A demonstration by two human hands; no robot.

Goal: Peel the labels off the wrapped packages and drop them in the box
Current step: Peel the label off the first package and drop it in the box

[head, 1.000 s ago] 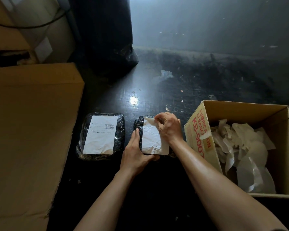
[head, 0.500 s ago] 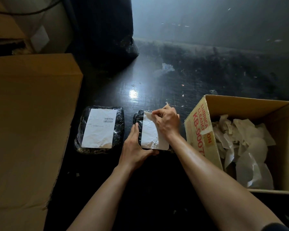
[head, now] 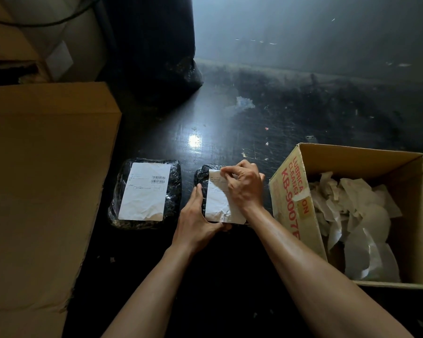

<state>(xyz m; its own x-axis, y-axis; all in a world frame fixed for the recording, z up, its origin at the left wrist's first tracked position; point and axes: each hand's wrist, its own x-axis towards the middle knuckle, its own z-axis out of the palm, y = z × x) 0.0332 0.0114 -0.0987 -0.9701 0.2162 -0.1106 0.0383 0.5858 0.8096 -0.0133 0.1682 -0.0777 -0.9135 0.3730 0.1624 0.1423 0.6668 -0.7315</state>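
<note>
Crinkled white label [head: 216, 203]: right hand [head: 242, 185] fingers pinch top edge; left hand [head: 197, 220] grips black-wrapped package [head: 202, 176].

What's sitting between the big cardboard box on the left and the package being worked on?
Another wrapped package, its label on; head view.

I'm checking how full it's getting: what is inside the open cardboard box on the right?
The cardboard box holds a loose pile of peeled white labels. The pile covers most of the floor, so anything beneath it cannot be seen.

Dark, scuffed, glossy floor [head: 230, 132] with one light glare [head: 195, 140]; grey wall [head: 303, 28] behind; closed cardboard carton [head: 42, 179] at left.
</note>
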